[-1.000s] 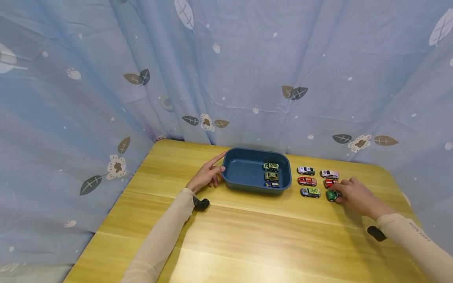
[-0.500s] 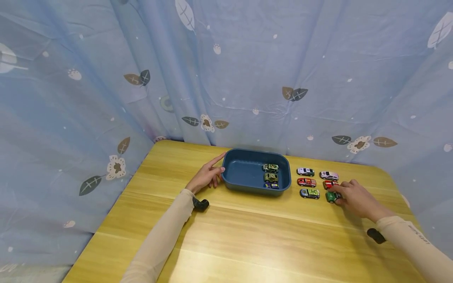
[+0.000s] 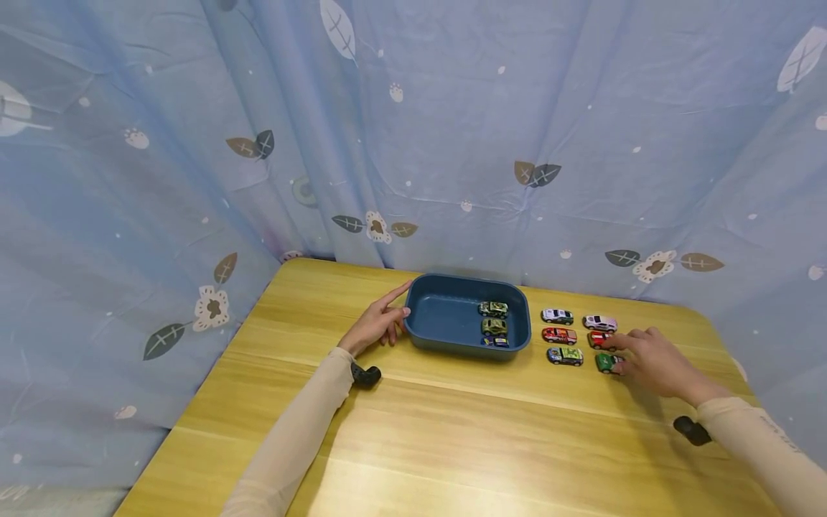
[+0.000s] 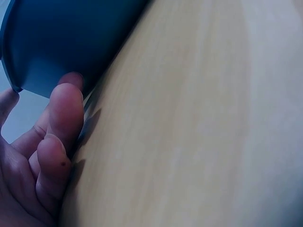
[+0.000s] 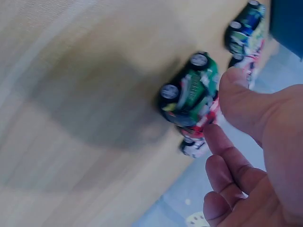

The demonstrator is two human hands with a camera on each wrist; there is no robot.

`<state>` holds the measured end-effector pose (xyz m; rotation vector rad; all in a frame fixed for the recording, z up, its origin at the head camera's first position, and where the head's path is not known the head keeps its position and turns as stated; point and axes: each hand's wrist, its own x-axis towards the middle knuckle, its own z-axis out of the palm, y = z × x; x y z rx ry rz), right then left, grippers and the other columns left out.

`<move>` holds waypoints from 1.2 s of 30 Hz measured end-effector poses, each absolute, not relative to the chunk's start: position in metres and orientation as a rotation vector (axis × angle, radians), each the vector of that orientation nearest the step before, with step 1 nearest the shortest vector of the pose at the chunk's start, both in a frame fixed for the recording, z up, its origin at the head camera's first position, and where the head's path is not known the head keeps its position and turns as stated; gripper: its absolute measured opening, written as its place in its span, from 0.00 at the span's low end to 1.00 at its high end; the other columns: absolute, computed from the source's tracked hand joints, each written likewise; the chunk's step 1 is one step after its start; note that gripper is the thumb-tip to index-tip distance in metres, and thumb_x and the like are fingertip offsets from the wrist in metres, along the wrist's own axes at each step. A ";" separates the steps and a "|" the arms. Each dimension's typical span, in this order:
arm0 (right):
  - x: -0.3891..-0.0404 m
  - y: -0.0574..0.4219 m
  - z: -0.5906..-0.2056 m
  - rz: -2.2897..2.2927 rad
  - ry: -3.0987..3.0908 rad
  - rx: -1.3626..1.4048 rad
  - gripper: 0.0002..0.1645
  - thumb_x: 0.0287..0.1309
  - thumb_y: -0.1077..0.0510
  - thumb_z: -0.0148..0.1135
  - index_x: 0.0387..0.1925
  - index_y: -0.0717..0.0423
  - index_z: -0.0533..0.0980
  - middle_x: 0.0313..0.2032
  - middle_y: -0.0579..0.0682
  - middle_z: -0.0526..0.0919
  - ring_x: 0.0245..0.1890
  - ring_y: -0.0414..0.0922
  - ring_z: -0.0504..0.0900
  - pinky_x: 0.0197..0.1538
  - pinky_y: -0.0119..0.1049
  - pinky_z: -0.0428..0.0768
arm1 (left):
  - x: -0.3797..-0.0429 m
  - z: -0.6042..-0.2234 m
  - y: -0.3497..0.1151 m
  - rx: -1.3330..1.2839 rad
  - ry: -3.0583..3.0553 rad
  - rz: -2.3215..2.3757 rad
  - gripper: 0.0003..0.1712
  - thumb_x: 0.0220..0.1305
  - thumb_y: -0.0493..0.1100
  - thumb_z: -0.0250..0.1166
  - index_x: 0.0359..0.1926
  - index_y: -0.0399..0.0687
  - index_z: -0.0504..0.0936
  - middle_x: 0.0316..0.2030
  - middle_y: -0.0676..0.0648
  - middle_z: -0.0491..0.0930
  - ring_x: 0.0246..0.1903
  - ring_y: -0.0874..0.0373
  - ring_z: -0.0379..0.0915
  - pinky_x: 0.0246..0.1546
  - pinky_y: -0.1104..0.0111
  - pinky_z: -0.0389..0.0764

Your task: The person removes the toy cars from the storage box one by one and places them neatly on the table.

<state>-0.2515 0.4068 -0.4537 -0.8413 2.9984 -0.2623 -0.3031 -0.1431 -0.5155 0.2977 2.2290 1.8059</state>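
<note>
In the head view, my left hand (image 3: 376, 323) rests against the left end of a dark blue plastic tray (image 3: 446, 348), its index finger stretched along the side. Inside the tray, at its right, are two camouflage toy cars, one (image 3: 494, 309) behind the other (image 3: 494, 327), and a purple-and-yellow toy car (image 3: 496, 342) partly hidden by the near wall. My right hand (image 3: 659, 365) hovers at a green toy car (image 3: 606, 362) and a red toy car (image 3: 598, 339). In the right wrist view its thumb (image 5: 233, 87) and fingers are spread beside the green toy car (image 5: 191, 90), gripping nothing.
Other toy cars stand in two columns right of the tray: white-and-black (image 3: 557, 316), red-orange (image 3: 559, 335), blue-and-lime (image 3: 565, 355) and white-pink (image 3: 599, 323). The wooden table (image 3: 452, 431) ends at a blue patterned curtain (image 3: 452, 143).
My right hand has drawn back very slightly to the right, baring more of the red and green cars. My left hand stays at the tray; the view has tilted slightly.
</note>
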 end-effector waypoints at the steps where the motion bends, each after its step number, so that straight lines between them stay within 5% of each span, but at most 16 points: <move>1: -0.251 0.406 -0.450 -0.290 2.990 -0.827 0.25 0.58 0.58 0.78 0.56 0.60 0.83 0.45 0.61 0.87 0.45 0.62 0.80 0.47 0.61 0.78 | -0.303 -0.516 -0.143 0.298 2.230 1.807 0.36 0.80 0.50 0.61 0.81 0.80 0.61 0.32 0.33 0.82 0.17 0.53 0.74 0.18 0.67 0.72; 11: -0.264 0.387 -0.417 -0.472 3.026 -0.918 0.06 0.67 0.59 0.71 0.44 0.54 0.86 0.37 0.44 0.88 0.42 0.51 0.83 0.49 0.52 0.73 | -0.303 -0.516 -0.143 0.305 2.229 1.802 0.36 0.80 0.50 0.60 0.81 0.82 0.61 0.37 0.24 0.81 0.17 0.53 0.74 0.18 0.67 0.71; 18: -0.289 0.351 -0.396 -0.606 3.206 -0.888 0.10 0.75 0.57 0.63 0.40 0.59 0.86 0.38 0.56 0.89 0.41 0.57 0.82 0.52 0.60 0.68 | -0.303 -0.516 -0.144 0.293 2.227 1.814 0.36 0.80 0.50 0.61 0.80 0.83 0.62 0.33 0.30 0.82 0.17 0.54 0.75 0.18 0.68 0.72; 25: -0.312 0.303 -0.395 -0.694 3.163 -0.864 0.13 0.75 0.52 0.64 0.45 0.57 0.86 0.50 0.65 0.85 0.53 0.64 0.76 0.57 0.63 0.66 | -0.303 -0.518 -0.142 0.296 2.207 1.812 0.35 0.80 0.51 0.61 0.80 0.85 0.62 0.31 0.37 0.82 0.17 0.53 0.75 0.18 0.67 0.73; 31: -0.322 0.273 -0.414 -0.634 3.064 -0.797 0.13 0.70 0.47 0.70 0.45 0.52 0.89 0.71 0.72 0.70 0.67 0.72 0.63 0.67 0.71 0.61 | -0.302 -0.519 -0.142 0.307 2.211 1.808 0.35 0.80 0.51 0.60 0.81 0.84 0.61 0.31 0.36 0.83 0.17 0.53 0.75 0.19 0.67 0.72; 36: -0.329 0.257 -0.427 -0.622 3.014 -0.774 0.17 0.68 0.47 0.72 0.49 0.53 0.89 0.75 0.73 0.65 0.71 0.74 0.60 0.70 0.73 0.59 | -0.302 -0.518 -0.145 0.317 2.220 1.811 0.35 0.80 0.51 0.60 0.80 0.85 0.61 0.33 0.32 0.83 0.17 0.53 0.75 0.18 0.67 0.72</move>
